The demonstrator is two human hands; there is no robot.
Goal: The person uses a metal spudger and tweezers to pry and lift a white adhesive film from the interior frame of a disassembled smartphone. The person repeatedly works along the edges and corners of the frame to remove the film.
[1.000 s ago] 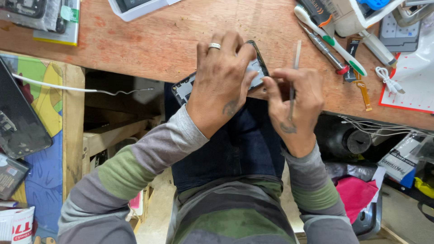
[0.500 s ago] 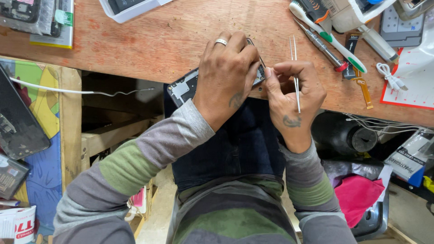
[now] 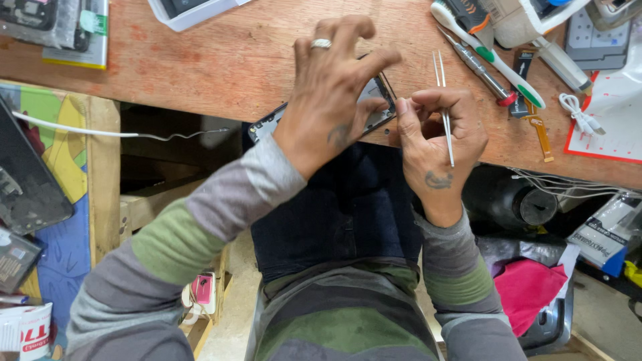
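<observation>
Glass-thin phone (image 3: 374,100) feels light, stiff, fragile; my left hand (image 3: 334,93) pinches its edges, my right hand (image 3: 435,134) grips tweezers (image 3: 443,100).

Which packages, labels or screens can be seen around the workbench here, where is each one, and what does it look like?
Dark flat screen panel: left edge, below the bench, tilted, glossy black.
Clear-wrapped package: top left on the bench, dark contents, small green label, yellow edge.
White tray-like box: top centre, shallow, rectangular.
Red-bordered white sheet: right end of the bench.
Black-and-white package: lower right, below the bench, blue corner.
White tub with red label: bottom left corner.
</observation>
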